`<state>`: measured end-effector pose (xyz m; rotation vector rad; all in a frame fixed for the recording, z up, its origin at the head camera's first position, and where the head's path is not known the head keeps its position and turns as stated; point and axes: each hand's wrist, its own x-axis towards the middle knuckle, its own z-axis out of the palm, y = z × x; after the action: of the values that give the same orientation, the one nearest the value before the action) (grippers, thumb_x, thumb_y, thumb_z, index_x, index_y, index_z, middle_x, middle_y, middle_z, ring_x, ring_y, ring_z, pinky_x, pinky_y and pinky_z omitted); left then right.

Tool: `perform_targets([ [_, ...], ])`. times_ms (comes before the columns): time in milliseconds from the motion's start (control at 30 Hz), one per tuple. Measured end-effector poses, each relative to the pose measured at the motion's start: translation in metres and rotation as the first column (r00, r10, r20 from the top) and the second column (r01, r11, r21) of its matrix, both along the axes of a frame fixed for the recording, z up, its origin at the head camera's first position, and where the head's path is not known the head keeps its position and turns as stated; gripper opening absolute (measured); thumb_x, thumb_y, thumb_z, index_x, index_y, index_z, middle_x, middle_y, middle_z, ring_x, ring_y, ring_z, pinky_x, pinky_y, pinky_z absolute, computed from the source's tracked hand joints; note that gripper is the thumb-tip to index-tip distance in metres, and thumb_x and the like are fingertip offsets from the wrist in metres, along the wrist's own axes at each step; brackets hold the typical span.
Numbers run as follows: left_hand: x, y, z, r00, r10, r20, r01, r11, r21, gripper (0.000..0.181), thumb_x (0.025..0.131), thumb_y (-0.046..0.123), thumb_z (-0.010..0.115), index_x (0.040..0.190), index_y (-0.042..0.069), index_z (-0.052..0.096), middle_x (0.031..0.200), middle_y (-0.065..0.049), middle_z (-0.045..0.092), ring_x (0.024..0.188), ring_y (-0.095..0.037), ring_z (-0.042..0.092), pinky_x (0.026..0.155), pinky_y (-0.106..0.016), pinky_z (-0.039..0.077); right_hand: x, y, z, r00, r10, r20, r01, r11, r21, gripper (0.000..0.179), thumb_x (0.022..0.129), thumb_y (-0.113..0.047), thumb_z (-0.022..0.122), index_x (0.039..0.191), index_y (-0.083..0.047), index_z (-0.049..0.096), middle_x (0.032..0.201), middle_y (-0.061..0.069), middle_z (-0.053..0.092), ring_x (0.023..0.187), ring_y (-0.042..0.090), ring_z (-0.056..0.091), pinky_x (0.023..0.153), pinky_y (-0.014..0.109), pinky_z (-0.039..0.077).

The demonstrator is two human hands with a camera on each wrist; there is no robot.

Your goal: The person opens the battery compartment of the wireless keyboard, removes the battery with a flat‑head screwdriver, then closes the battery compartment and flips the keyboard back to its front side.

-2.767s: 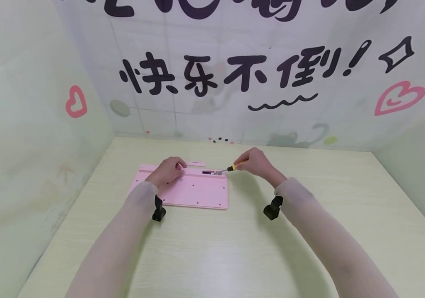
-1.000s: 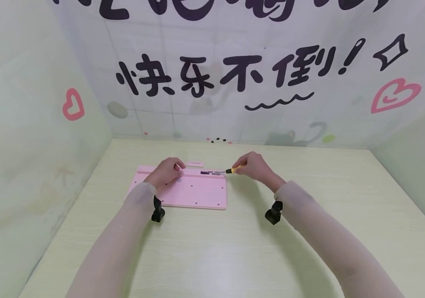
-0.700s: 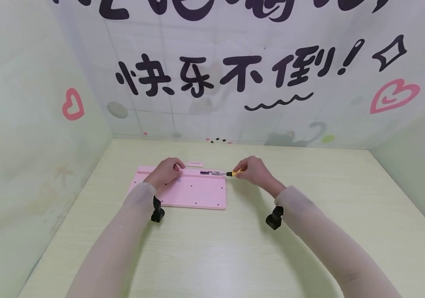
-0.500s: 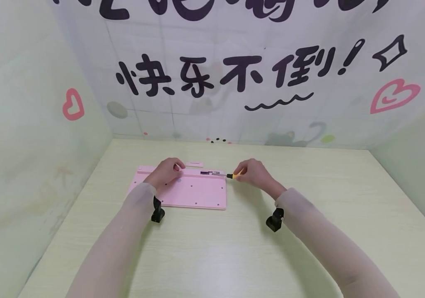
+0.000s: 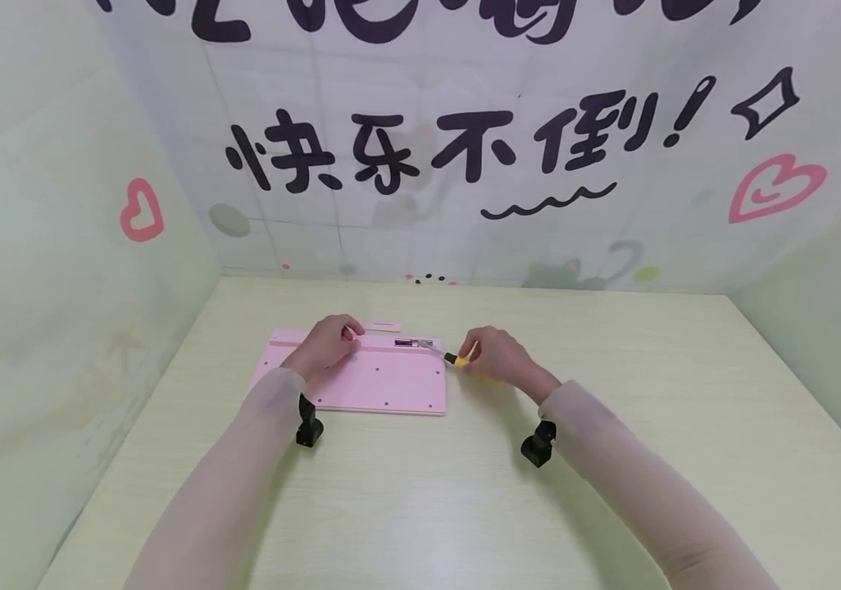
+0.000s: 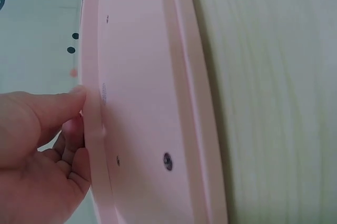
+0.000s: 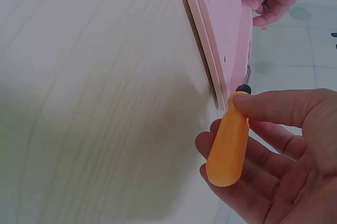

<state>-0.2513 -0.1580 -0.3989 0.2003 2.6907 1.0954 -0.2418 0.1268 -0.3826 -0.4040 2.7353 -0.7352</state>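
A pink keyboard (image 5: 406,381) lies underside up on the table, small dark screws dotting it. Along its raised far ridge is an open battery compartment (image 5: 407,343). My left hand (image 5: 326,344) pinches that far edge, the thumb (image 6: 68,104) on the ridge and the fingers curled behind it. At the keyboard's right end, my right hand (image 5: 497,356) holds a screwdriver (image 7: 229,148) by its yellow handle, between thumb and fingers. The screwdriver's metal shaft (image 5: 431,348) slants left to the right end of the compartment; the tip is too small to make out.
Just behind the keyboard lies a small pink battery cover (image 5: 384,326). The pale wooden table (image 5: 420,500) ends at a printed cloth backdrop (image 5: 420,238), with side walls left and right. Each wrist carries a black camera (image 5: 537,447).
My right hand has come down and nearer, swinging the screwdriver's handle below the compartment's line, so the shaft now slants up to the left. My left hand stays on the keyboard's edge.
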Motion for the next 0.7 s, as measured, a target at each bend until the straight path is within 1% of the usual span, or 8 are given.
perform_targets([
  [133,-0.001,0.002,0.0,1.0,-0.007,-0.016,0.007,1.0,-0.03,0.02,0.089,0.001,0.054,0.109,0.0,0.058,0.094,-0.012,0.051,0.086,-0.025,0.045,0.074,-0.032,0.039,0.002,-0.002,-0.004,0.999,-0.002,0.039,0.002,1.0,-0.011,0.013,0.076,-0.009,0.072,0.087,-0.009,0.065,0.082,0.004,0.061,0.068,0.017,0.056,0.058,0.028,0.045],
  [267,-0.002,0.006,0.003,1.0,-0.01,0.0,0.01,0.999,-0.05,0.022,0.089,0.002,0.055,0.11,0.001,0.058,0.094,-0.011,0.052,0.084,-0.023,0.047,0.07,-0.03,0.041,0.005,-0.004,-0.007,0.998,-0.001,0.059,0.003,0.999,-0.034,0.015,0.075,-0.006,0.072,0.087,-0.008,0.064,0.081,0.005,0.061,0.066,0.018,0.055,0.058,0.027,0.046],
  [400,-0.004,0.016,0.009,0.999,-0.048,0.013,0.048,0.998,-0.035,0.023,0.089,0.002,0.055,0.111,0.001,0.058,0.092,-0.01,0.052,0.079,-0.021,0.047,0.064,-0.027,0.042,0.01,-0.005,-0.007,0.998,-0.003,0.062,0.006,0.999,-0.05,0.015,0.075,-0.005,0.073,0.087,-0.007,0.063,0.08,0.005,0.06,0.066,0.017,0.054,0.058,0.027,0.046],
  [467,-0.005,0.023,0.013,0.997,-0.069,0.02,0.07,0.997,-0.022,0.023,0.089,0.001,0.054,0.111,0.001,0.058,0.092,-0.011,0.052,0.078,-0.021,0.047,0.063,-0.027,0.042,0.012,-0.005,-0.006,0.998,-0.005,0.065,0.009,0.998,-0.058,0.016,0.075,-0.005,0.073,0.087,-0.007,0.063,0.08,0.005,0.06,0.066,0.017,0.054,0.057,0.026,0.046],
  [600,-0.007,0.037,0.016,0.992,-0.127,0.015,0.128,0.992,-0.022,0.022,0.088,0.0,0.056,0.11,0.002,0.059,0.093,-0.01,0.053,0.083,-0.022,0.047,0.07,-0.028,0.042,0.016,-0.005,-0.006,0.998,0.002,0.055,0.003,0.997,-0.076,0.016,0.075,-0.006,0.074,0.087,-0.007,0.062,0.078,0.005,0.059,0.065,0.017,0.054,0.056,0.026,0.046],
  [700,-0.009,0.046,0.017,0.982,-0.187,-0.01,0.186,0.981,-0.046,0.022,0.086,-0.002,0.058,0.108,0.002,0.06,0.096,-0.009,0.054,0.088,-0.022,0.047,0.077,-0.03,0.042,0.019,-0.005,-0.008,0.999,0.004,0.042,0.0,0.996,-0.085,0.017,0.075,-0.007,0.075,0.086,-0.007,0.062,0.077,0.004,0.059,0.064,0.016,0.053,0.056,0.026,0.046],
])
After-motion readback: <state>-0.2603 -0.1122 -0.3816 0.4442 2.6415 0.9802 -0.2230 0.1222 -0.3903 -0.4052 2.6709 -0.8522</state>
